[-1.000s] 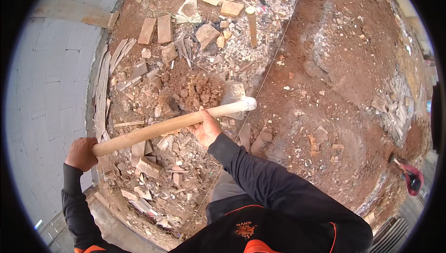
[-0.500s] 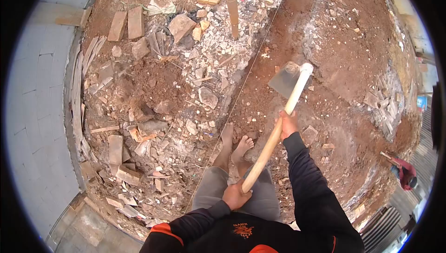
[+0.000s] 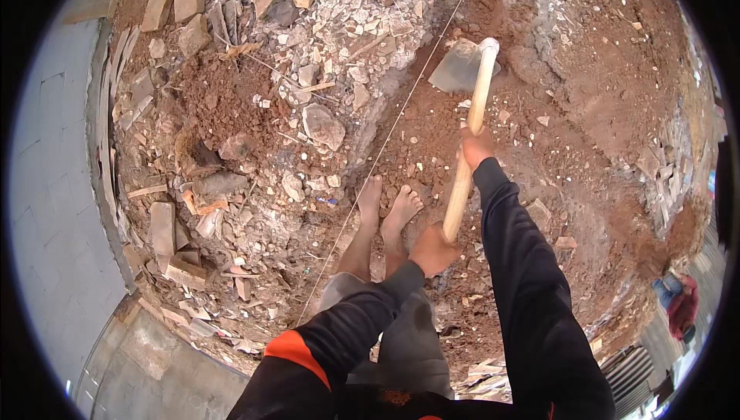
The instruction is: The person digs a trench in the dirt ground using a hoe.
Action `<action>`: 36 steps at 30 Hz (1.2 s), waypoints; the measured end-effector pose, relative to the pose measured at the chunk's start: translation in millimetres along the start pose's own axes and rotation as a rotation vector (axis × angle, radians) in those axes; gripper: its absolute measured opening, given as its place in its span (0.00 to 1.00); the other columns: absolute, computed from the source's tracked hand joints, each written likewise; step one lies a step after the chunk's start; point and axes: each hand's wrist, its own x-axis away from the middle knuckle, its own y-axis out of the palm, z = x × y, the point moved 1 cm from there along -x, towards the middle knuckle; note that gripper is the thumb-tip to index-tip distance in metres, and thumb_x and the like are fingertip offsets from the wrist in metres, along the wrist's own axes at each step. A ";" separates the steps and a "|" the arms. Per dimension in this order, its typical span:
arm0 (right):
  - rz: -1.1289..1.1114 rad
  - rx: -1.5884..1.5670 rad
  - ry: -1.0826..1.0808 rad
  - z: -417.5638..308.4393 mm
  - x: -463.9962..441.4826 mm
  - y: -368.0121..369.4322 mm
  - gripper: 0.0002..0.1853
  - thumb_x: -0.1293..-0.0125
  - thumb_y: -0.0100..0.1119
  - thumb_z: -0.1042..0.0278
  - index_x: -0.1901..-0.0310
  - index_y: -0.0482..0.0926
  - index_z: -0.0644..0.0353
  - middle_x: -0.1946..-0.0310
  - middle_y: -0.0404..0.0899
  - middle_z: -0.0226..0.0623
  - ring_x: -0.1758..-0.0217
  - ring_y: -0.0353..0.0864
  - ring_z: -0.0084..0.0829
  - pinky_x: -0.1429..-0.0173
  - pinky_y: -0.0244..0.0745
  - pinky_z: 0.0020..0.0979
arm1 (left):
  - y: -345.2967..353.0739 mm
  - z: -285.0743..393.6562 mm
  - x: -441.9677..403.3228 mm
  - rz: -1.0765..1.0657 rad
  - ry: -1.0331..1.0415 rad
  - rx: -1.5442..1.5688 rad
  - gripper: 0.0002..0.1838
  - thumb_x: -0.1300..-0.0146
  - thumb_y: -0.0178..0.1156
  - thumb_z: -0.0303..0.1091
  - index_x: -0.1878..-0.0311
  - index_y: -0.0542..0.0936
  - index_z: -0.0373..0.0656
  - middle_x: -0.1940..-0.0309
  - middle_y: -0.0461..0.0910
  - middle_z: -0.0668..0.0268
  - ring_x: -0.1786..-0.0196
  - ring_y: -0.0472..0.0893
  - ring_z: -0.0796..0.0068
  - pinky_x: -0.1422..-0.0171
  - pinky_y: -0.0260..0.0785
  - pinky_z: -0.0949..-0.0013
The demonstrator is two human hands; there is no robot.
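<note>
Left hand (image 3: 435, 250), lower right of centre, is wrapped round the butt of a pale wooden-handled hoe (image 3: 482, 96) with a grey metal blade (image 3: 457, 70). Right hand (image 3: 476, 148) is clamped farther up; blade's up top, near reddish-brown dirt (image 3: 578, 181).

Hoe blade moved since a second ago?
Yes. Judged against the string line, the hoe blade has gone from its left to its right, as seen in the head view.
</note>
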 end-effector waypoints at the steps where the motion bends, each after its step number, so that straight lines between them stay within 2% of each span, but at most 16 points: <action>1: -0.070 0.084 0.126 5.7 39.1 -3.3 0.36 0.27 0.62 0.52 0.28 0.59 0.66 0.57 0.78 0.46 0.70 0.80 0.36 0.71 0.80 0.37 | -3.9 -2.2 38.5 -0.024 -0.077 -0.006 0.19 0.47 0.69 0.36 0.56 0.81 0.32 0.69 0.84 0.44 0.63 0.86 0.47 0.56 0.77 0.53; 2: -0.116 0.016 0.151 -6.0 89.5 -8.2 0.37 0.27 0.61 0.52 0.28 0.57 0.66 0.57 0.78 0.44 0.71 0.79 0.33 0.72 0.79 0.36 | -4.0 -5.1 74.0 -0.033 -0.116 -0.054 0.22 0.47 0.69 0.37 0.52 0.81 0.33 0.65 0.84 0.39 0.56 0.86 0.41 0.49 0.78 0.49; 5: -0.134 -0.037 0.161 13.5 155.5 -19.4 0.32 0.25 0.59 0.53 0.30 0.60 0.64 0.58 0.78 0.41 0.73 0.78 0.31 0.72 0.79 0.34 | 16.9 -21.3 142.0 -0.010 -0.124 -0.032 0.23 0.47 0.69 0.38 0.51 0.81 0.33 0.65 0.84 0.39 0.57 0.86 0.41 0.49 0.78 0.48; 7: -0.101 0.032 0.099 -10.1 177.1 -32.1 0.22 0.23 0.56 0.55 0.37 0.65 0.58 0.67 0.72 0.33 0.74 0.74 0.25 0.75 0.75 0.31 | 35.2 -35.1 145.4 0.101 -0.052 -0.040 0.24 0.47 0.69 0.38 0.49 0.80 0.34 0.66 0.84 0.40 0.57 0.85 0.41 0.49 0.77 0.48; 11: 0.036 0.087 -0.138 -54.5 102.4 -41.8 0.24 0.22 0.53 0.53 0.34 0.63 0.58 0.66 0.73 0.35 0.72 0.76 0.27 0.71 0.77 0.33 | 31.1 -6.2 57.1 0.128 0.046 0.027 0.23 0.47 0.69 0.39 0.51 0.80 0.35 0.66 0.84 0.43 0.59 0.85 0.41 0.52 0.77 0.48; 12: 0.084 0.092 -0.223 -65.7 75.1 -38.0 0.25 0.23 0.52 0.60 0.32 0.62 0.61 0.60 0.79 0.46 0.70 0.83 0.36 0.70 0.81 0.37 | 24.0 5.7 30.3 0.151 0.089 0.066 0.20 0.47 0.69 0.38 0.54 0.81 0.36 0.66 0.84 0.44 0.59 0.85 0.43 0.54 0.77 0.50; 14: 0.200 0.351 -0.377 -56.2 -7.4 -34.6 0.27 0.24 0.54 0.56 0.34 0.62 0.65 0.58 0.80 0.51 0.68 0.85 0.39 0.69 0.82 0.37 | 25.7 9.0 -21.0 0.238 0.182 0.027 0.19 0.47 0.69 0.37 0.55 0.82 0.36 0.66 0.85 0.45 0.60 0.85 0.44 0.55 0.77 0.51; 16: 0.074 0.413 -0.191 -92.0 -5.4 -25.3 0.29 0.23 0.52 0.51 0.35 0.64 0.68 0.63 0.80 0.47 0.71 0.84 0.39 0.69 0.80 0.39 | 11.9 33.2 -29.2 0.189 0.108 0.039 0.19 0.47 0.69 0.37 0.55 0.82 0.35 0.67 0.85 0.45 0.60 0.86 0.45 0.56 0.77 0.52; 19: -0.084 0.388 0.069 -57.5 -5.7 -10.9 0.29 0.24 0.55 0.52 0.38 0.65 0.74 0.63 0.81 0.50 0.73 0.85 0.42 0.72 0.81 0.40 | 14.5 33.5 -5.1 0.115 0.002 0.087 0.19 0.47 0.69 0.37 0.57 0.81 0.32 0.69 0.84 0.45 0.63 0.86 0.49 0.58 0.77 0.54; 22: -0.096 0.472 0.045 3.1 13.3 -1.0 0.30 0.27 0.58 0.55 0.39 0.65 0.75 0.57 0.81 0.58 0.68 0.87 0.47 0.72 0.83 0.41 | 15.5 10.7 35.4 0.037 -0.042 0.191 0.18 0.46 0.69 0.36 0.59 0.80 0.29 0.75 0.82 0.48 0.68 0.85 0.58 0.61 0.76 0.58; 24: -0.112 0.522 0.020 14.3 35.3 2.6 0.32 0.28 0.59 0.55 0.35 0.63 0.75 0.52 0.81 0.62 0.62 0.88 0.50 0.68 0.85 0.41 | 11.9 -1.9 57.6 -0.013 -0.117 0.214 0.21 0.46 0.70 0.38 0.57 0.82 0.29 0.73 0.84 0.43 0.65 0.87 0.45 0.59 0.77 0.51; 26: -0.080 0.541 0.139 -1.6 65.4 11.8 0.35 0.30 0.60 0.56 0.33 0.61 0.75 0.48 0.81 0.64 0.55 0.88 0.53 0.58 0.86 0.45 | 13.8 -16.8 59.8 0.008 -0.053 0.202 0.22 0.46 0.71 0.39 0.58 0.81 0.28 0.74 0.83 0.43 0.66 0.87 0.46 0.60 0.77 0.52; 27: -0.102 0.648 0.034 53.8 22.3 15.4 0.32 0.27 0.58 0.55 0.36 0.61 0.75 0.54 0.81 0.60 0.64 0.88 0.52 0.65 0.85 0.45 | 14.3 -17.3 67.1 0.047 -0.059 0.227 0.21 0.46 0.72 0.39 0.58 0.81 0.28 0.75 0.83 0.43 0.67 0.87 0.48 0.60 0.77 0.53; 28: -0.101 0.654 0.046 59.6 34.0 14.7 0.32 0.27 0.58 0.55 0.36 0.61 0.75 0.54 0.81 0.60 0.64 0.88 0.52 0.65 0.85 0.45 | 15.9 -19.1 77.5 0.085 -0.070 0.252 0.21 0.45 0.72 0.38 0.58 0.81 0.28 0.75 0.83 0.44 0.67 0.87 0.50 0.60 0.77 0.53; 31: -0.088 0.778 -0.012 35.9 78.7 35.7 0.35 0.31 0.59 0.51 0.35 0.62 0.73 0.46 0.79 0.70 0.41 0.81 0.61 0.36 0.75 0.48 | 32.8 -51.7 88.1 0.050 -0.157 0.458 0.20 0.45 0.72 0.36 0.58 0.80 0.27 0.76 0.82 0.48 0.73 0.86 0.58 0.66 0.76 0.56; 36: -0.241 0.693 0.184 56.0 155.7 64.3 0.36 0.29 0.56 0.50 0.33 0.62 0.74 0.47 0.80 0.67 0.46 0.83 0.60 0.41 0.79 0.48 | 5.8 -66.2 140.7 0.019 -0.358 0.370 0.18 0.45 0.72 0.36 0.64 0.81 0.27 0.81 0.81 0.58 0.81 0.81 0.70 0.76 0.70 0.62</action>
